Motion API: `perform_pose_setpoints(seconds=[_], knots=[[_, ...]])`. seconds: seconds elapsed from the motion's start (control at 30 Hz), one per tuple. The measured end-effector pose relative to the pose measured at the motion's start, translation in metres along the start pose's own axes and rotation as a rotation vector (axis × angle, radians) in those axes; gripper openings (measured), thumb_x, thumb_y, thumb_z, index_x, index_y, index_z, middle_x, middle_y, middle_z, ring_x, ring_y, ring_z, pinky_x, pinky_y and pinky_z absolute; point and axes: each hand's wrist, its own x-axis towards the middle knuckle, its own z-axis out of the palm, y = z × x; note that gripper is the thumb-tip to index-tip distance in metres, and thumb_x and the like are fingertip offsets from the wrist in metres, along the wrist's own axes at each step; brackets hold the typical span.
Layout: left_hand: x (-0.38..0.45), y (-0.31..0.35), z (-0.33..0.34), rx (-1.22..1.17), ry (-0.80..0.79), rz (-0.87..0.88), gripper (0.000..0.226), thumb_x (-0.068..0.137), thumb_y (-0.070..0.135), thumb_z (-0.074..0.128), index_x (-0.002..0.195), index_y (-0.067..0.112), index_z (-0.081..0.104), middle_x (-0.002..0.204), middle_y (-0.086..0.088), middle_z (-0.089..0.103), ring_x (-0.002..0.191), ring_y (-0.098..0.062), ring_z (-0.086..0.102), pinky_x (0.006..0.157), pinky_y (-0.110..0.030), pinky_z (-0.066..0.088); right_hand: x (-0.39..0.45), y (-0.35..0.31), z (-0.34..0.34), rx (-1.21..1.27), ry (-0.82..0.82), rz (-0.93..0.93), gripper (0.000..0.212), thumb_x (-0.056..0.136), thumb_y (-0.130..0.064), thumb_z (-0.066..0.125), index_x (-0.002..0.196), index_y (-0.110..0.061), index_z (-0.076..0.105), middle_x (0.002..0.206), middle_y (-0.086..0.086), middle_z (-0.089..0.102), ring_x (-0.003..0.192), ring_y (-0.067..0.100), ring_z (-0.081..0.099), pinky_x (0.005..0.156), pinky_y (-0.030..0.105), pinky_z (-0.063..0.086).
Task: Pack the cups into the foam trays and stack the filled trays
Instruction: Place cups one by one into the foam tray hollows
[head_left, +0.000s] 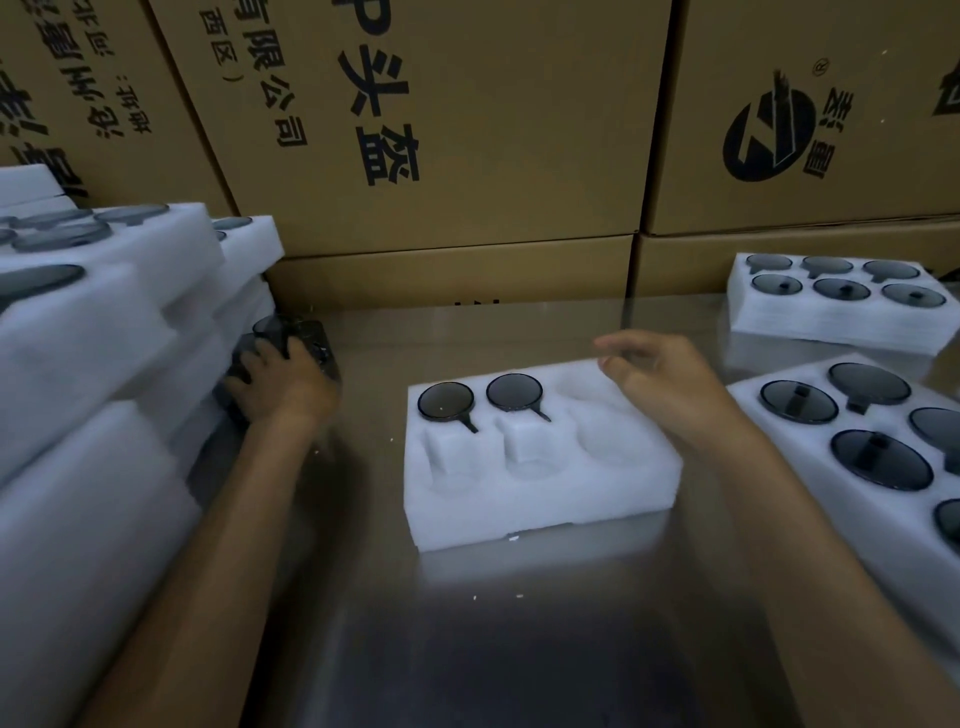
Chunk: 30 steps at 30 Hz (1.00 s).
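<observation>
A foam tray is seen at the middle of the steel surface, its long axis running left to right and tilted slightly up to the right. Two dark cups are seated in its back-left and back-middle pockets, handles pointing toward the near right; four pockets are unfilled. The right hand is held open, fingers relaxed, over the tray's back-right corner. The left hand is curled on dark cups beside the tray stack at left. Filled trays lie at right. Bare surface lies before the tray; cartons close the back.
</observation>
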Motion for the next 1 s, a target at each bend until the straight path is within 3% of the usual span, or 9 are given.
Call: perform_pose_setpoints(seconds=[0.13,0.23,0.37,0.57,0.67,0.77,0.83,0.93,1.0], knots=[[-0.002,-0.012,0.017,-0.010,0.064,-0.092,0.067,0.091,0.020,0.061,0.148,0.004,0.029,0.153,-0.026,0.023,0.141,-0.042,0.020,0.115,-0.052,0.022,0.002,0.004,0.001,0.032,-0.012,0.017,0.019,0.093,-0.026,0.063,0.109,-0.034,0.069,0.112,-0.019,0.060,0.120,0.006,0.051,0.105,0.033,0.041],[-0.004,-0.014,0.021,-0.073,0.230,-0.053,0.055,0.085,0.007,0.066,0.135,-0.001,0.044,0.142,-0.025,0.035,0.129,-0.045,0.032,0.106,-0.055,0.032,0.003,0.002,0.002,0.047,-0.013,0.002,0.020,0.093,-0.023,0.063,0.111,-0.030,0.069,0.112,-0.017,0.061,0.116,0.004,0.050,0.099,0.026,0.038],[-0.004,-0.010,0.022,-0.232,0.302,0.030,0.053,0.081,-0.007,0.065,0.131,-0.007,0.045,0.139,-0.029,0.035,0.122,-0.051,0.035,0.103,-0.057,0.037,0.001,-0.002,0.003,0.055,-0.019,0.002,0.022,0.093,-0.021,0.063,0.113,-0.024,0.071,0.118,-0.011,0.064,0.119,0.007,0.053,0.104,0.028,0.040],[0.000,-0.001,0.022,-0.397,0.207,0.043,0.035,0.092,0.007,0.058,0.127,0.007,0.054,0.136,-0.028,0.038,0.124,-0.046,0.034,0.100,-0.049,0.038,-0.001,-0.007,0.002,0.078,-0.039,0.012,0.020,0.094,-0.020,0.062,0.112,-0.025,0.071,0.114,-0.012,0.064,0.120,0.007,0.053,0.101,0.025,0.039],[0.002,0.000,0.018,-0.451,0.127,0.041,0.031,0.091,0.013,0.061,0.122,0.015,0.054,0.128,-0.027,0.050,0.113,-0.045,0.049,0.092,-0.044,0.044,-0.003,-0.010,0.000,0.086,-0.040,0.017,0.021,0.094,-0.020,0.062,0.113,-0.023,0.071,0.117,-0.010,0.065,0.120,0.009,0.055,0.102,0.026,0.040],[-0.004,0.009,-0.003,-0.686,0.120,0.151,0.049,0.082,0.011,0.075,0.126,0.017,0.055,0.131,-0.017,0.055,0.117,-0.035,0.055,0.095,-0.038,0.046,-0.005,-0.020,0.000,0.123,-0.033,0.004,0.021,0.095,-0.020,0.061,0.113,-0.025,0.070,0.116,-0.011,0.065,0.119,0.008,0.056,0.098,0.023,0.041],[-0.016,0.025,-0.025,-0.883,0.088,0.264,0.066,0.075,0.014,0.084,0.133,0.018,0.052,0.127,-0.007,0.061,0.117,-0.023,0.059,0.098,-0.035,0.050,-0.009,-0.032,0.000,0.186,-0.058,-0.010,0.018,0.094,-0.024,0.062,0.109,-0.031,0.070,0.113,-0.014,0.066,0.109,0.002,0.059,0.085,0.016,0.043],[-0.051,0.063,-0.053,-1.116,0.049,0.433,0.065,0.067,0.016,0.090,0.125,0.016,0.062,0.098,0.009,0.066,0.082,0.005,0.067,0.063,-0.014,0.055,-0.015,-0.049,-0.004,0.329,-0.160,-0.043,0.018,0.093,-0.037,0.063,0.110,-0.036,0.069,0.106,-0.014,0.072,0.099,0.000,0.066,0.082,0.018,0.047],[-0.079,0.091,-0.063,-1.193,0.044,0.517,0.065,0.064,0.018,0.091,0.123,0.018,0.064,0.091,0.011,0.065,0.072,0.007,0.066,0.057,-0.013,0.052,-0.020,-0.059,-0.008,0.424,-0.263,-0.061,0.023,0.093,-0.043,0.063,0.113,-0.034,0.068,0.105,-0.010,0.074,0.097,0.007,0.070,0.083,0.025,0.056]])
